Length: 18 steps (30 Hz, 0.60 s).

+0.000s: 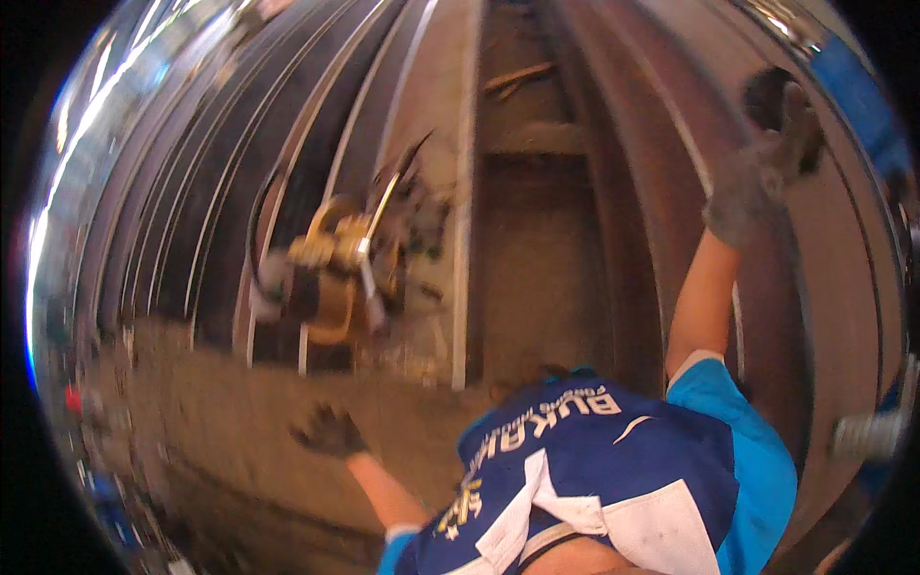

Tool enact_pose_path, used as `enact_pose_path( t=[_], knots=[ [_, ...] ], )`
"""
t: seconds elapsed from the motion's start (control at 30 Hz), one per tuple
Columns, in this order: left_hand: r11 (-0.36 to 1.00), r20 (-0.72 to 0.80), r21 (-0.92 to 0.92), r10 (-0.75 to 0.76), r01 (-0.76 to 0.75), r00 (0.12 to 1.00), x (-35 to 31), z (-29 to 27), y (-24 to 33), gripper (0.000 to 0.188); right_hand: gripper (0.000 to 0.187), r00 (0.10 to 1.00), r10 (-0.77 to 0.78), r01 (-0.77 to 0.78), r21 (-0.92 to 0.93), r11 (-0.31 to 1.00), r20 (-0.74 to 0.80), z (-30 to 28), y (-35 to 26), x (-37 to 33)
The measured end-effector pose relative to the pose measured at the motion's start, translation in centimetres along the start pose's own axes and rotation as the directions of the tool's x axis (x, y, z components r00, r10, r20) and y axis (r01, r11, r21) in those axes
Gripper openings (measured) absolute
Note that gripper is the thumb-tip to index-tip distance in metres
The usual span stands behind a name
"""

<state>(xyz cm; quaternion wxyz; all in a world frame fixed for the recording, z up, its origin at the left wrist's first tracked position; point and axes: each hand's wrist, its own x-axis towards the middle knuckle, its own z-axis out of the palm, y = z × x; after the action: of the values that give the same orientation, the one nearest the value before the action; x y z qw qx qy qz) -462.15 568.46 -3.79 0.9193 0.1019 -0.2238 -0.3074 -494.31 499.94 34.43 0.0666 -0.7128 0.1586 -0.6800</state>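
Observation:
My left hand [331, 431], in a dark grey work glove, hangs with spread fingers over the brown floor near the ends of the steel beams. It holds nothing. Far out to the right, my right hand [767, 172], also gloved, reaches over a broad rusty steel beam [700, 115]. Its fingers look stretched out, though blurred. A dark round patch [767, 96] lies just beside those fingers; what it is I cannot make out. Ahead on the left, a yellow machine [331, 240] with a black cable and a slanting silver bar rests on the beams, apart from both hands.
Long dark steel beams [225, 192] run side by side away from me on the left. A gap with a crosspiece [532, 139] and a thin brown stick [517, 79] lies between the beams. Small dark scraps [431, 225] lie near the machine. Blue equipment [862, 96] stands far right.

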Motion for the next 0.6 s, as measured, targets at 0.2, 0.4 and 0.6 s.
enact_pose_path(
  t=[0.2, 0.4, 0.6],
  knots=[
    [0.902, -0.153, 0.201, 0.415, -0.383, 0.897, 5.5, 14.0, -2.0, 0.081, 0.104, 0.81, -0.132, -0.421, 0.723, 0.547, 0.572, 10.6, -12.4, -10.2],
    [0.869, -0.167, 0.057, 0.494, -0.491, 0.853, 4.4, 18.4, -6.8, 0.084, 0.107, 0.12, -0.426, -0.828, 0.327, 0.456, 0.897, 12.7, -17.7, -19.7],
    [0.808, -0.283, 0.202, 0.589, -0.553, 0.757, -1.3, 15.5, -7.1, 0.076, 0.092, 0.224, -0.365, -0.872, 0.353, 0.338, 0.904, 18.9, -9.4, -20.2]
  ],
)
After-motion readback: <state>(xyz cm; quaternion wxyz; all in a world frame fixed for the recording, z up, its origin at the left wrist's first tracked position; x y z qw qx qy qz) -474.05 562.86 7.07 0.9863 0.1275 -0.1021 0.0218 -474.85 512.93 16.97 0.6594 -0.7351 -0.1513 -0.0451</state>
